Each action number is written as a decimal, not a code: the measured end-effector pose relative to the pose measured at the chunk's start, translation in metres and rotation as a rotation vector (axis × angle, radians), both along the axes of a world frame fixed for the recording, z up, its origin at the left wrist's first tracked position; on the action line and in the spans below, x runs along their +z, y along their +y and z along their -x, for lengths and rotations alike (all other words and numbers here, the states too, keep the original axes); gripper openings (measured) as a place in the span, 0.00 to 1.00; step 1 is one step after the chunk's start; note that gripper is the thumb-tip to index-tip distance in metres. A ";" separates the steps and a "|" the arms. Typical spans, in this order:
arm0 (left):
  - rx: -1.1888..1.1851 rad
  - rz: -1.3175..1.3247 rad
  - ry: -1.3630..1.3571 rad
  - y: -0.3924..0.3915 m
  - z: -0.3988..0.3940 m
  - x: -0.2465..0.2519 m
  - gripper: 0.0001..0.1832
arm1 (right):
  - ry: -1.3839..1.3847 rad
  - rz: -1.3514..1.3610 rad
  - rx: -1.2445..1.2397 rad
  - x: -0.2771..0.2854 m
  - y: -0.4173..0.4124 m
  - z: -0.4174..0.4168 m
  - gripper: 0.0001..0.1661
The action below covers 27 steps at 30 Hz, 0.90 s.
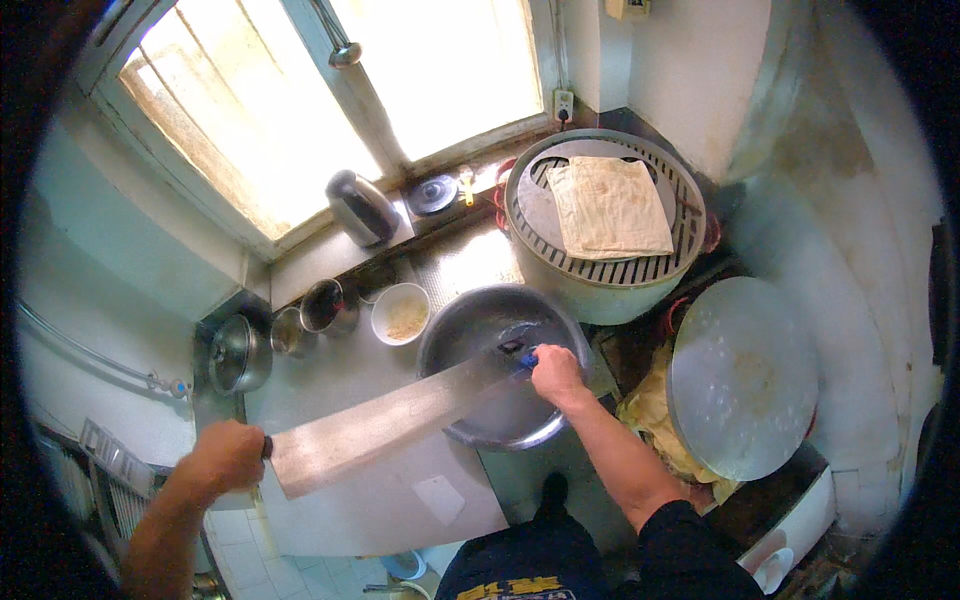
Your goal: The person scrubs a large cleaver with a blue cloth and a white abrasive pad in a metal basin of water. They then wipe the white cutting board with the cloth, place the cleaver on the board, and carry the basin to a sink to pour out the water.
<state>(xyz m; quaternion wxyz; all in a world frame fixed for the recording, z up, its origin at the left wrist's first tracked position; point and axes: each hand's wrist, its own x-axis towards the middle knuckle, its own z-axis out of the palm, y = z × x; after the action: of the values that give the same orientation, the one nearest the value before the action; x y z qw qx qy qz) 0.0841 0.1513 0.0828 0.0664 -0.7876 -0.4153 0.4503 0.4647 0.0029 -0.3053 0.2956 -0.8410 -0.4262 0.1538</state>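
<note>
My left hand [229,456] grips the short dark handle at the near-left end of a long, wide metal blade [375,424]. The blade slants up to the right, its far end over a large metal basin [556,309]. At that far end my right hand [559,375] is closed on a small blue thing [529,360]; whether it is a second handle or a separate item, I cannot tell. A dark shape shows beside it in front of the basin's inner wall. A white bowl [385,313] with pale contents stands just left of the basin.
A big round pot [551,289] carries a slotted metal cover and folded cloth [611,206]. A round metal lid [739,379] leans at the right. Metal pots [328,307] and a lidded pot [247,356] line the counter [322,517]. An electric kettle [364,210] stands by the window.
</note>
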 end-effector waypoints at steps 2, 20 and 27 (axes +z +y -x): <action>0.064 0.016 -0.092 -0.011 0.018 -0.019 0.11 | 0.131 -0.079 -0.067 0.020 -0.013 -0.007 0.14; 0.279 -0.054 -0.593 -0.160 0.157 -0.076 0.12 | 0.353 -0.242 -0.261 0.048 -0.063 -0.025 0.19; 0.255 -0.192 -0.660 -0.180 0.175 -0.094 0.11 | 0.174 -0.438 0.042 0.068 -0.026 0.004 0.16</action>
<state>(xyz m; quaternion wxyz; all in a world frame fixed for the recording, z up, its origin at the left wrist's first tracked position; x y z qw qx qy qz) -0.0904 -0.0286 -0.0113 -0.0541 -0.8225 -0.5498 0.1355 0.4608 -0.0232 -0.2370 0.5034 -0.7313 -0.4396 0.1359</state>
